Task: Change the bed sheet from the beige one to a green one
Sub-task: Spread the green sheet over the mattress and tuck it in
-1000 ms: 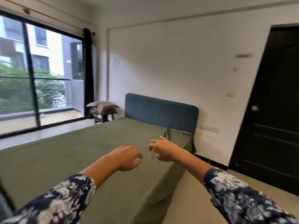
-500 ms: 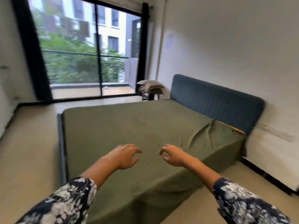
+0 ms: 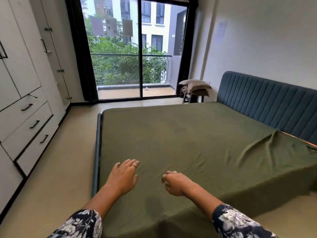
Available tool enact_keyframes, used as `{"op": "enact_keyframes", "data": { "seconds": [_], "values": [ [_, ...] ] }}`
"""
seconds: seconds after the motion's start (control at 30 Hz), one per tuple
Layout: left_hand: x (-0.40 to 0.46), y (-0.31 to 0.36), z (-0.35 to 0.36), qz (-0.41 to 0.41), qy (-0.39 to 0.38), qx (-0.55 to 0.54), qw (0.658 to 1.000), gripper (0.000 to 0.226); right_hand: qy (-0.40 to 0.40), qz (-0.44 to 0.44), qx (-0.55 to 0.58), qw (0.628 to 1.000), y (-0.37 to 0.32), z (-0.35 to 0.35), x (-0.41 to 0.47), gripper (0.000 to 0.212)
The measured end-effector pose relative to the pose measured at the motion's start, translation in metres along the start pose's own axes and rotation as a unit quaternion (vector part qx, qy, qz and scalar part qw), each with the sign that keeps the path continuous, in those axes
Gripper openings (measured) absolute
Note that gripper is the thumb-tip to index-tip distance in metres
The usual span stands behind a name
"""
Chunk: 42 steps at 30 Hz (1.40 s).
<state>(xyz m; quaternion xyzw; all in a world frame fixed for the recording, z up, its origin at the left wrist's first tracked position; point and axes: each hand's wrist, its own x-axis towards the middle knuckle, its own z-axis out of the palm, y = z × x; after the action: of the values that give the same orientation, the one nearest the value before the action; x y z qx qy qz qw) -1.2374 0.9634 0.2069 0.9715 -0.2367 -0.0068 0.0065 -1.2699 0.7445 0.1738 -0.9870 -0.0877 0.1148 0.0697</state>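
olive green cotton bed sheet [image 3: 188,143] spread on the bed, long axis running toward 1 o'clock.
left hand [image 3: 123,176] flat, fingers straight; right hand [image 3: 176,182] loosely curled, empty; blue ribbed padded headboard [image 3: 267,103] at 2 o'clock, white wardrobe [image 3: 22,83] at 10.

Bed [image 3: 97,143] under a green sheet [image 3: 180,143]

The sheet lies smooth beyond the fingers [image 3: 132,164], creased far right of them.
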Motion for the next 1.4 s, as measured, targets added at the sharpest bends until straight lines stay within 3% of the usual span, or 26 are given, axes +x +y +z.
{"op": "enact_keyframes", "data": {
  "seconds": [0.2,0.4,0.63,0.73,0.9,1.03,1.13,1.33,1.4],
  "values": [
    [0.048,-0.003,0.068,-0.019,0.016,-0.003,1.0,0.063,0.012,-0.028,0.016,0.999,-0.003,0.061,0.062,0.037],
    [0.076,-0.012,0.206,-0.038,0.008,0.005,0.999,0.064,0.029,-0.041,-0.006,0.999,0.021,0.174,0.114,0.037],
    [0.06,-0.024,0.372,-0.091,-0.023,-0.081,0.992,0.062,0.14,-0.063,0.008,0.988,0.034,0.314,0.16,0.039],
    [0.055,-0.03,0.393,-0.073,0.04,-0.092,0.992,0.057,0.215,-0.067,0.032,0.974,0.033,0.339,0.168,0.039],
    [0.052,-0.028,0.394,-0.052,0.125,-0.119,0.984,0.046,0.269,-0.089,0.066,0.957,0.037,0.344,0.169,0.032],
    [0.026,-0.018,0.394,-0.099,0.204,-0.158,0.961,0.034,0.382,-0.03,0.059,0.922,0.027,0.353,0.137,0.027],
    [0.0,-0.013,0.411,-0.106,0.247,-0.088,0.959,0.042,0.413,0.0,0.046,0.91,0.019,0.37,0.122,0.032],
    [-0.064,-0.021,0.439,-0.047,0.29,-0.031,0.955,0.049,0.441,-0.116,0.019,0.89,0.018,0.409,0.088,0.042],
    [-0.09,-0.031,0.445,-0.076,0.332,-0.06,0.938,0.047,0.433,-0.18,0.047,0.882,0.022,0.416,0.073,0.042]
  ]
}}
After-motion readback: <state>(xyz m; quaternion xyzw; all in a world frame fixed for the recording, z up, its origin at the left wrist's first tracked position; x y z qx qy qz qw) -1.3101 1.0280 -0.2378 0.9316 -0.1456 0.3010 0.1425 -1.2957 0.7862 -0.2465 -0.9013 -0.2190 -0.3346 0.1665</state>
